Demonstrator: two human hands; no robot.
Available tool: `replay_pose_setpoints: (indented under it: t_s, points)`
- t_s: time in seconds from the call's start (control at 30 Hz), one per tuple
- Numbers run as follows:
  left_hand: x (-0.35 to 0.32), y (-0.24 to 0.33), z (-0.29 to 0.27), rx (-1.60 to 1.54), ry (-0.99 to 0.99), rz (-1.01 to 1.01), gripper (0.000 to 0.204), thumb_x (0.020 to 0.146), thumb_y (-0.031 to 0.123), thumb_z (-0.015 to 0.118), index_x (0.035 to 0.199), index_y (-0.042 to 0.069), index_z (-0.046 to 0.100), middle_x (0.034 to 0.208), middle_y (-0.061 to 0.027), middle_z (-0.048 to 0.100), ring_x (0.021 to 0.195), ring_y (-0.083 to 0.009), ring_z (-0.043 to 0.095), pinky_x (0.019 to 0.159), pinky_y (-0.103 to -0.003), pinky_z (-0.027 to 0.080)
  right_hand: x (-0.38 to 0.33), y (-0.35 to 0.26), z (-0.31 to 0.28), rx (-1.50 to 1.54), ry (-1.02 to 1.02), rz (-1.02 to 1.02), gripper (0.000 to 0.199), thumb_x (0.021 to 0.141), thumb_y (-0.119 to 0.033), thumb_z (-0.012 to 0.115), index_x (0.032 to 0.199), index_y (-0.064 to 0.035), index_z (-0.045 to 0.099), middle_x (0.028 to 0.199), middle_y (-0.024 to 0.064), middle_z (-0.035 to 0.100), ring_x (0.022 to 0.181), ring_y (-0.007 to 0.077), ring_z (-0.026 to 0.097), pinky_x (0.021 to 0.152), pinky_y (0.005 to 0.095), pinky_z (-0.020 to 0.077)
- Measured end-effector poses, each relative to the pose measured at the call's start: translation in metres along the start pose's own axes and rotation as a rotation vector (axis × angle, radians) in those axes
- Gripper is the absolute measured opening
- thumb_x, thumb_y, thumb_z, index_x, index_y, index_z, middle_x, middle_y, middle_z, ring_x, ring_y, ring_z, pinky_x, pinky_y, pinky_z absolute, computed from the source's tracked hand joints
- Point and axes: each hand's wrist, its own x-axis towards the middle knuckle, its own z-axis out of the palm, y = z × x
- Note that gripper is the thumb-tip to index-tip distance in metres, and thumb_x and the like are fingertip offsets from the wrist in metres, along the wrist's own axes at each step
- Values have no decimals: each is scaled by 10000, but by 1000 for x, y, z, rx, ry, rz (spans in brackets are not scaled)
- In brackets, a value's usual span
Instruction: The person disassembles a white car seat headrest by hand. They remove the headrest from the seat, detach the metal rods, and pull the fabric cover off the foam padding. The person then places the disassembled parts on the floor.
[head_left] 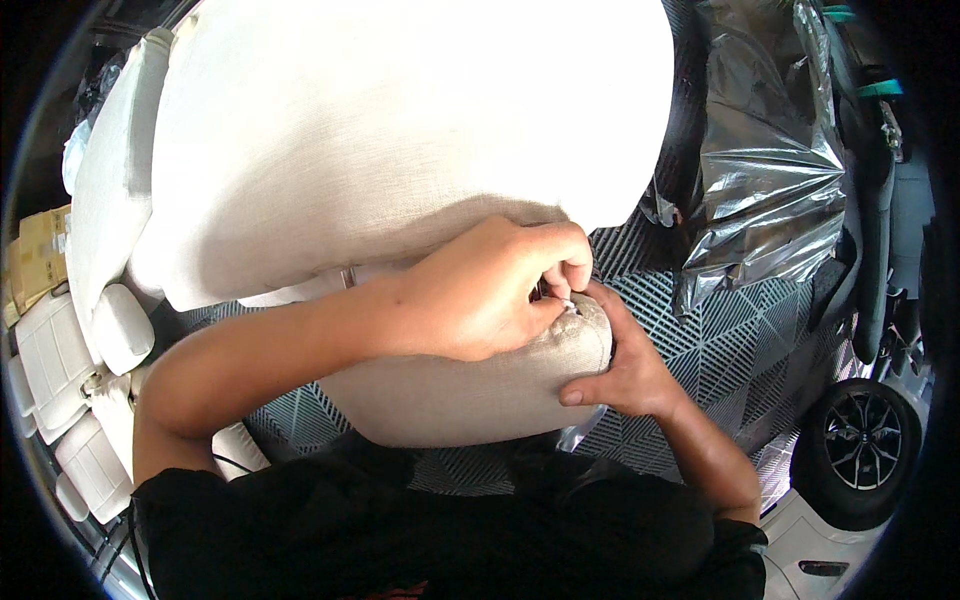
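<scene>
Beige fabric covers the headrest (450,400), which lies below our left hand (500,285), its right end inside our right hand (632,365). Our right hand grips that end, thumb underneath, fingers behind. Our left hand reaches over the headrest's top edge, fingertips pinched on a small white piece (569,305) at the right end; what it is, we cannot tell. Beyond the headrest stands a large pale seat (400,130); right of it, dark shiny plastic (765,170)
</scene>
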Motion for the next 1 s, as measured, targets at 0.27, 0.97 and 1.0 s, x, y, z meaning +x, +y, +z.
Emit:
replay_pose_setpoints:
  t_s: [0.27,0.97,1.0]
  points:
    - [19,13,-14,849,-47,600,108,765,50,701,804,46,600,781,-68,609,597,-162,636,480,-290,515,-2,2,-1,-12,9,38,1151,621,-255,954,1534,-45,285,1439,180,476,1361,299,444,1148,429,357]
    - [4,9,-10,106,-117,-34,260,866,-69,609,1107,18,652,946,-122,666,746,-168,627,665,-307,507,-1,6,1,-42,29,-60,1103,641,-244,945,1521,-40,313,1414,160,485,1332,289,466,1125,437,374]
    - [3,6,-9,71,-102,-25,250,867,-68,611,1099,16,650,948,-107,659,744,-148,613,661,-294,500,-1,7,0,-65,36,-66,1102,642,-254,944,1520,-39,314,1413,162,485,1331,290,467,1124,437,375]
